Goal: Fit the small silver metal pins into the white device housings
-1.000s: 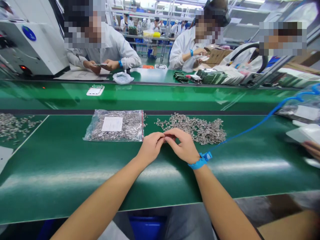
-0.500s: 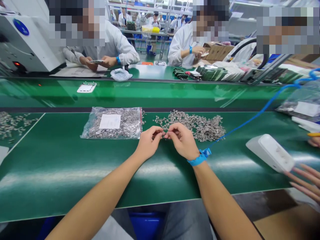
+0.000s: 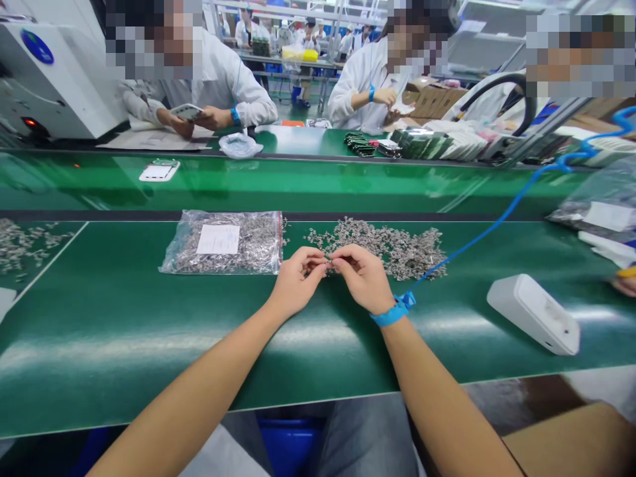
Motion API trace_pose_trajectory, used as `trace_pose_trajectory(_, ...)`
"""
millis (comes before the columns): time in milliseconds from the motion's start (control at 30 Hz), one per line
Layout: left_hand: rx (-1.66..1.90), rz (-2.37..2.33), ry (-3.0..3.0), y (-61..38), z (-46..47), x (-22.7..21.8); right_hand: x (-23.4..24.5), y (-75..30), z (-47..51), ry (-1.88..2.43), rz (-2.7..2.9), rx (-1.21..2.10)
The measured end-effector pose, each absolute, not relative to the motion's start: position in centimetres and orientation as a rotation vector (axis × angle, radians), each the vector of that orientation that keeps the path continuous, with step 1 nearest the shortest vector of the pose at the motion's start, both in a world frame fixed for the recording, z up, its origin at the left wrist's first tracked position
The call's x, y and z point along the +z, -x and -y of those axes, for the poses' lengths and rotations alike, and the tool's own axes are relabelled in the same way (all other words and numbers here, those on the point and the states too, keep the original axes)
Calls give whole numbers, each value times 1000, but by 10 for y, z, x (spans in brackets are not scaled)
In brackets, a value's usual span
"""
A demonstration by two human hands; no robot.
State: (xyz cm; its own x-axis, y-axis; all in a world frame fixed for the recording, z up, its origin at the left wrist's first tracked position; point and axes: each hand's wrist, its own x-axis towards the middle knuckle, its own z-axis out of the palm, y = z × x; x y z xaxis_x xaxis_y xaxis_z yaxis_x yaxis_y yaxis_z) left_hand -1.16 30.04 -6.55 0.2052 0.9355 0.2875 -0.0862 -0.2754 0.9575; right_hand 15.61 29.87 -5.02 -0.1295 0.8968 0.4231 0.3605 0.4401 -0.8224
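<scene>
My left hand [image 3: 299, 278] and my right hand [image 3: 362, 277] meet at the fingertips over the green work surface [image 3: 209, 311]. Both are pinched closed; a tiny piece seems to sit between them, but it is too small to make out. Just beyond my right hand spreads a pile of small metal parts [image 3: 412, 250], partly hidden by that hand. To the left lies a clear zip bag [image 3: 263, 245] filled with similar parts, with a white label [image 3: 218, 239] on it. A blue wrist strap [image 3: 390, 314] circles my right wrist, its coiled cord running up to the right.
A white device housing [image 3: 534, 315] stands at the right. Behind a raised dark edge runs a green belt with a white panel [image 3: 159, 170]. More metal parts [image 3: 24, 245] lie far left. Co-workers in white coats sit opposite; another person's hand [image 3: 625, 281] shows at the right edge.
At the right, another person's hand has left the white housing, which now sits slightly turned. The white panel on the belt has shifted left. My hands stay almost in place, still pinched.
</scene>
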Motion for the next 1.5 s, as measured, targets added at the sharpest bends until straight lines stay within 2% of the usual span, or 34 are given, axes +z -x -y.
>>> trace_pose_trajectory(300, 1437, -870, -1571, 16, -306, -65, -47, -158, -300, 1071, 1440, 913)
trace_pose_trajectory(633, 1223, -824, -1529, 11, -300, -63, -44, -155, -297, 1010, 1403, 1101)
trace_pose_trajectory(900, 1448, -869, -1627, 15, -304, -64, -45, -156, -296, 1000, 1349, 1144)
trace_pose_trajectory(1233, 1597, -745, -2112, 21, -305, -64, -39, -161, -295, 928, 1153, 1681)
trace_pose_trajectory(1500, 1551, -681, -2184, 22, -304, -64, -40, -163, -295, 896, 1069, 1794)
